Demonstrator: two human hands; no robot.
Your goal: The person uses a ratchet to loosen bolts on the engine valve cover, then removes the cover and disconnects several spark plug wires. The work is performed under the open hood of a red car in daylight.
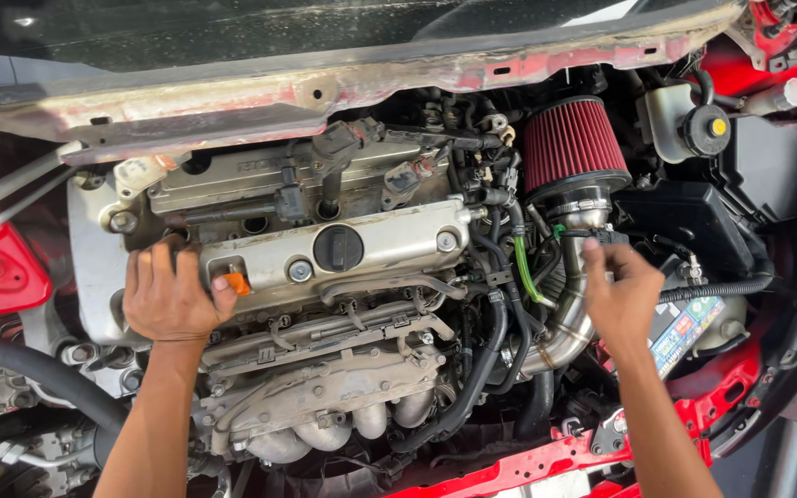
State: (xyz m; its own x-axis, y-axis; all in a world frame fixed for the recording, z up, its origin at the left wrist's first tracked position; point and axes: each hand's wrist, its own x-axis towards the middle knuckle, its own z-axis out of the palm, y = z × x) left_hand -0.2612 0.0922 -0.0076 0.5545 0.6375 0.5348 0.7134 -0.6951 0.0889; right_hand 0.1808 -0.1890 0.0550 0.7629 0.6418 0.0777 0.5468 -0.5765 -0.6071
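Setting: you are leaning over an open engine bay (398,277) of a red car, in daylight; the bodywork at the edges is red and the cowl strip (325,88) across the top is worn and flaking.
Surface: the silver valve cover (371,244) is dusty and stained, with a black oil filler cap (338,247) at its middle; below it sit the pale exhaust manifold pipes (343,429).
Left hand: your left hand (172,295) lies flat on the left end of the valve cover, fingers spread loosely, the thumb touching an orange dipstick handle (238,283). It grips nothing.
Right hand: your right hand (622,295) reaches at the polished metal intake pipe (572,314), fingers curled toward the black hose (694,293) just beside it; I cannot tell whether it holds anything.
Nearby: a red cone air filter (572,143) stands above the pipe, a green tube (525,272) to its left.
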